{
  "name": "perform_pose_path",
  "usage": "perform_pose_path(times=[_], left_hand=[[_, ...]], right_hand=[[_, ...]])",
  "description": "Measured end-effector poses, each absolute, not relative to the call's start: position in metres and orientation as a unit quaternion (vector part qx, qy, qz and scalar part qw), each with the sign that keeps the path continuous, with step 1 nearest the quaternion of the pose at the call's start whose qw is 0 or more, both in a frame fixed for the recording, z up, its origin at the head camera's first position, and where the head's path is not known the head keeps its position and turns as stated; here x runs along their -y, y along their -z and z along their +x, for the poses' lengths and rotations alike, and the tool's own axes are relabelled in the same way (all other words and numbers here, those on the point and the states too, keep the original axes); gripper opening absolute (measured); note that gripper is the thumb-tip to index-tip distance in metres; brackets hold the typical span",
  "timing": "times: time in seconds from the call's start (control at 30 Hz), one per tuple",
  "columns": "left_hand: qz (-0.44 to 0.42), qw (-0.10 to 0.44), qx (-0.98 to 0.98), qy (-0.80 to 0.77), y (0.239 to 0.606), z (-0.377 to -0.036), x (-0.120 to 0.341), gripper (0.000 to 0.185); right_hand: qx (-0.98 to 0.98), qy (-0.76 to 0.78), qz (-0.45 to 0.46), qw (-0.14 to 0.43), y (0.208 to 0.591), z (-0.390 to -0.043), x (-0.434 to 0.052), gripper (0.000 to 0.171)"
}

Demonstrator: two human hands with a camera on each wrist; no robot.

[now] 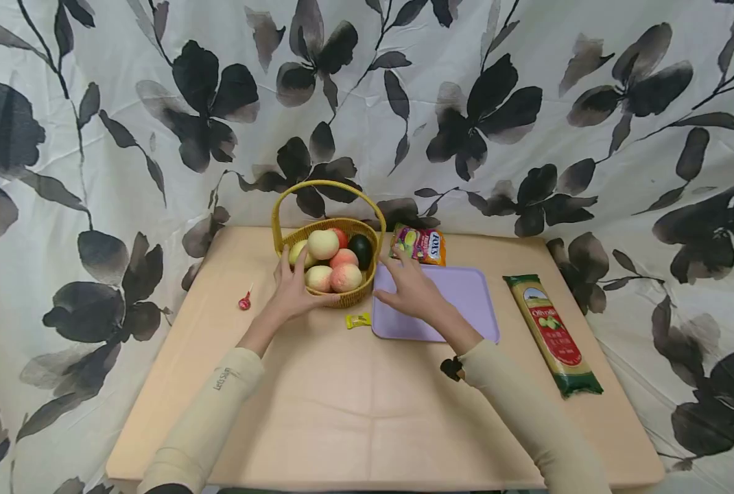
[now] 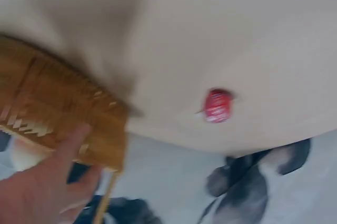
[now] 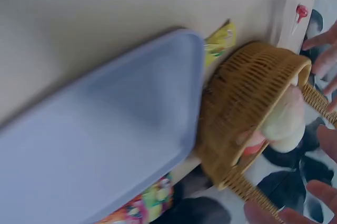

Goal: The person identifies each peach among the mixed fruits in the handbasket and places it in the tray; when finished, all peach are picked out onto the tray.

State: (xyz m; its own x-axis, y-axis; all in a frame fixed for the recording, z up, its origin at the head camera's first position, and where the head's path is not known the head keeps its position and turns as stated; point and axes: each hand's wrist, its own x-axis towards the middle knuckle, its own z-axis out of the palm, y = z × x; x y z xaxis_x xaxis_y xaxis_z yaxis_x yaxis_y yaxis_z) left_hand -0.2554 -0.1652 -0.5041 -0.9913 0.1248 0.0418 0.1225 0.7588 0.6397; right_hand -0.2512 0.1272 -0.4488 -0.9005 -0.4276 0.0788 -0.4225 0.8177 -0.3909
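Note:
A yellow wicker basket with a hoop handle stands at the back middle of the table, filled with peaches and a dark avocado. My left hand lies against the basket's left front wall with straight fingers, the thumb along its front; the left wrist view shows these fingers on the basket. My right hand hovers with spread fingers over the left part of a lilac tray, just right of the basket, holding nothing. The right wrist view shows the tray beside the basket.
A red lollipop lies left of the basket, a yellow wrapped candy in front of it. A candy bag sits behind the tray. A long pasta packet lies at the right. A flowered cloth hangs behind.

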Motion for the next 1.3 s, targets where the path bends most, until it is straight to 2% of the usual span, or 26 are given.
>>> perform_pose_path(times=[0.3, 0.47, 0.63, 0.8, 1.07, 1.3], left_hand=[[0.039, 0.029, -0.907, -0.419, 0.528, -0.271, 0.198, 0.137], [0.042, 0.044, -0.897, -0.439, 0.533, -0.277, 0.206, 0.136], [0.045, 0.062, -0.888, -0.454, 0.534, -0.281, 0.206, 0.138], [0.044, 0.08, -0.879, -0.469, 0.537, -0.283, 0.206, 0.135], [0.06, 0.073, -0.869, -0.485, 0.536, -0.288, 0.208, 0.133], [0.06, 0.079, -0.867, -0.488, 0.534, -0.291, 0.208, 0.131]], right_hand=[[-0.932, 0.17, -0.32, 0.027, 0.438, -0.272, -0.07, 0.054], [-0.934, 0.116, -0.334, 0.058, 0.438, -0.28, -0.041, 0.039], [-0.942, 0.013, -0.331, 0.061, 0.44, -0.284, -0.023, 0.028], [-0.94, -0.04, -0.331, 0.076, 0.439, -0.285, -0.013, 0.028], [-0.931, -0.105, -0.346, 0.053, 0.441, -0.292, -0.008, 0.027], [-0.93, -0.048, -0.357, 0.072, 0.437, -0.303, -0.013, 0.02]])
